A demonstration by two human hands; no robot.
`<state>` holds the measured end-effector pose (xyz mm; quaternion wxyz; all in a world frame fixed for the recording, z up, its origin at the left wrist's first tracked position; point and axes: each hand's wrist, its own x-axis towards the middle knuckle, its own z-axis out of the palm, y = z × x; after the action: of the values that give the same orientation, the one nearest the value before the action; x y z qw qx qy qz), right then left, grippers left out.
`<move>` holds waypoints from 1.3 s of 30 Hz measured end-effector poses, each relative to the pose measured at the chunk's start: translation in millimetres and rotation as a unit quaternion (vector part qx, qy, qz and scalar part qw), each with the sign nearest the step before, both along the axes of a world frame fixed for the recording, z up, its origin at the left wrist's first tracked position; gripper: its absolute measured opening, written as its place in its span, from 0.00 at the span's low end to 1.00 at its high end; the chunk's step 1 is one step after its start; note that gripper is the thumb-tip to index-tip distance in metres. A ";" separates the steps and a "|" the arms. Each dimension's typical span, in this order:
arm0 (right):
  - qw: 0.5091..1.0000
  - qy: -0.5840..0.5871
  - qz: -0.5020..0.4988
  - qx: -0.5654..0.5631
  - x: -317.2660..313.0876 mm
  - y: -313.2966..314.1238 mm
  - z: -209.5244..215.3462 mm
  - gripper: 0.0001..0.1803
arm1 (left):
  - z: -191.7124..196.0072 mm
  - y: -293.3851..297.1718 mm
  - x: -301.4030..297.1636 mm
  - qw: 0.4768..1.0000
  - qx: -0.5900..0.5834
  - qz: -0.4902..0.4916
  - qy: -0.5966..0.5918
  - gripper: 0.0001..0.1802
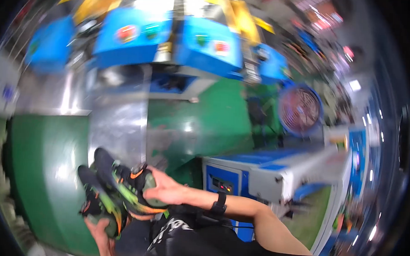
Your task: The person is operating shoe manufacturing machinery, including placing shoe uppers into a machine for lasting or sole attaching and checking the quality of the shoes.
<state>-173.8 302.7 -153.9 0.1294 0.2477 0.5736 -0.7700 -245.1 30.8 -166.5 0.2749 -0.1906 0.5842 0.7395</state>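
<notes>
Two black sneakers with lime-green and orange patches are held side by side low in front of me. My right hand is closed around the heel end of the right sneaker. At the lower left, my left hand grips the heel end of the left sneaker. Both toes point away from me, toward the upper left. The two sneakers overlap or touch along their sides. Motion blur hides finer detail, and some fingers are behind the sneakers.
Blue machine boxes with red and green buttons line the far side. A shiny metal surface runs toward me above the green floor. A blue round fan stands at the right, behind a white-and-blue machine.
</notes>
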 end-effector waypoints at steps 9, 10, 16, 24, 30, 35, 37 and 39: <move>0.925 0.154 -0.332 0.104 227.2 11.9 128.0 0.41 | 138.5 110.5 54.7 0.894 0.063 -0.409 0.172 0.50; 0.907 0.167 -0.326 0.209 268.6 13.5 130.9 0.41 | 133.1 132.4 73.6 0.871 0.126 -0.413 0.234 0.53; 0.793 0.052 -0.563 0.227 475.0 -90.0 163.1 0.42 | 186.8 210.1 203.5 0.747 0.255 -0.613 0.031 0.55; 0.460 -0.111 -0.857 0.203 552.1 -209.0 216.9 0.33 | 210.5 287.4 361.3 0.503 0.162 -0.844 -0.090 0.50; 0.335 -0.333 -0.797 0.378 575.3 -192.8 151.0 0.38 | 181.1 327.3 466.8 0.356 0.125 -0.878 0.295 0.40; 0.384 -0.330 -0.784 0.360 629.1 -142.7 157.9 0.39 | 176.4 345.1 518.7 0.321 0.136 -0.882 0.318 0.38; 0.370 -0.323 -0.810 0.321 628.9 -137.3 162.2 0.38 | 163.0 348.6 513.2 0.331 0.139 -0.856 0.371 0.41; 0.364 -0.333 -0.803 0.336 630.0 -142.0 158.9 0.37 | 167.6 337.7 505.8 0.358 0.178 -0.837 0.374 0.43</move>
<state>456.2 160.7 5.0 -0.4632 0.8501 0.2254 -0.1093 260.6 368.5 1.1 0.5322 0.7464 0.3399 0.2100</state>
